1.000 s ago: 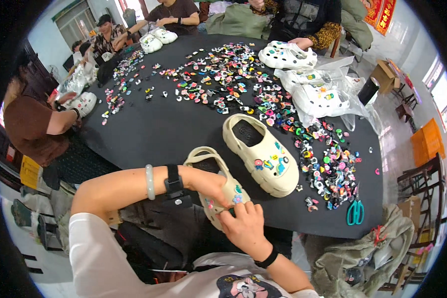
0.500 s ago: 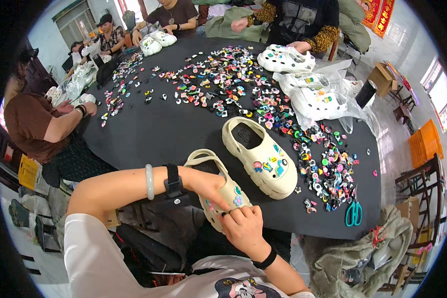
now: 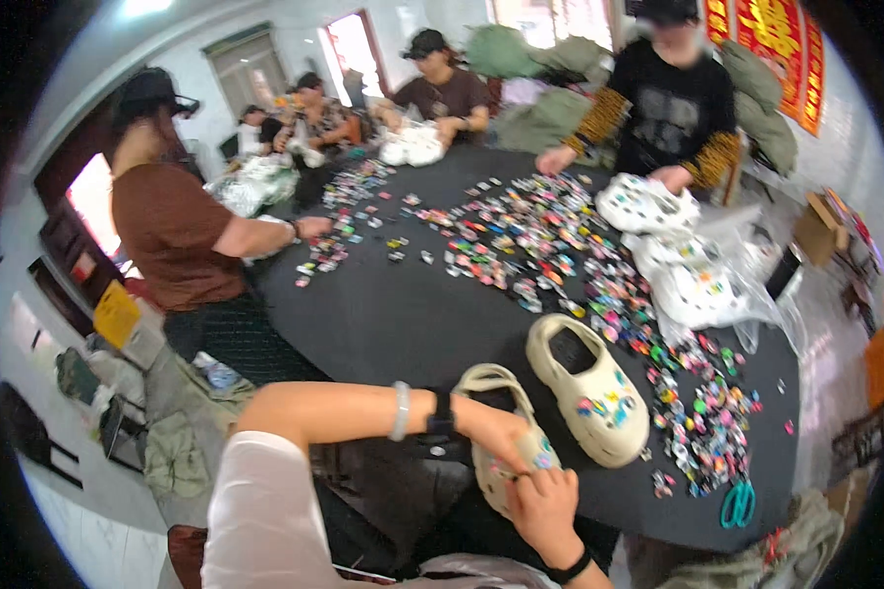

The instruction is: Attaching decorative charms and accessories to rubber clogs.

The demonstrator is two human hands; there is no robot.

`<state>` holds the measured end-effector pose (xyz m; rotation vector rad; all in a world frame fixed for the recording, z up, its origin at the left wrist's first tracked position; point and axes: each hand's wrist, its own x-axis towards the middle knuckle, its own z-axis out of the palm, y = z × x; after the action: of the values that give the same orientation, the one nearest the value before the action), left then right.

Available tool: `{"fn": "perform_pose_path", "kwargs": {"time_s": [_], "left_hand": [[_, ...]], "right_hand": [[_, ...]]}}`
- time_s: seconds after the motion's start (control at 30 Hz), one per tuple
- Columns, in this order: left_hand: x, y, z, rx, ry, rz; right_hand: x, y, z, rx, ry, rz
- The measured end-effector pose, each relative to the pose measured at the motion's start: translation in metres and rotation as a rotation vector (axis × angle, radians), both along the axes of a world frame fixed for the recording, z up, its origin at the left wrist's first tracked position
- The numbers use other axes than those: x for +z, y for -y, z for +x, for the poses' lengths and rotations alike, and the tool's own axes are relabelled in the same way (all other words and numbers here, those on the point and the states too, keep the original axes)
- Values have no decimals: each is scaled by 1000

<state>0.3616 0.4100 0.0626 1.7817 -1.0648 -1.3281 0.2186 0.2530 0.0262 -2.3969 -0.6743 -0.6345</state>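
Observation:
A beige clog (image 3: 494,491) with a few charms on its upper sits at the near table edge, partly covered by my hands. My left hand (image 3: 496,430) reaches across it from the left and grips it, fingertips at the charms on its upper. My right hand (image 3: 545,501) is closed against the same upper, its fingertips meeting the left ones; whatever they pinch is hidden. Just to the right stands the matching beige clog (image 3: 594,402), untouched, with a cluster of colourful charms on its top.
Loose shoe charms (image 3: 521,231) lie scattered over the black table (image 3: 393,324). Teal-handled scissors (image 3: 738,505) rest at the right edge. White clogs in clear plastic bags (image 3: 697,285) stand at the far right. A co-worker in brown (image 3: 182,236) sits left; others work across the table.
The view has tilted up and turned left, so the table sits lower and further right. Both hands stay on the near clog. The co-worker on the left now reaches toward the charms.

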Motion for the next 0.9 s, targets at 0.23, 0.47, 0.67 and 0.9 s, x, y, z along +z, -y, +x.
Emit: {"fn": "perform_pose_path", "kwargs": {"time_s": [0.23,0.47,0.67,0.9], "left_hand": [[1,2,2,74,-46,72],[-11,-1,1,61,-161,-51],[-20,4,2,-7,-85,-42],[-2,-3,-4,68,29,-134]], "right_hand": [[-2,2,3,8,-31,26],[21,0,-5,3,20,12],[16,-1,-7,-39,-30,38],[5,-2,5,-27,-28,38]]}}
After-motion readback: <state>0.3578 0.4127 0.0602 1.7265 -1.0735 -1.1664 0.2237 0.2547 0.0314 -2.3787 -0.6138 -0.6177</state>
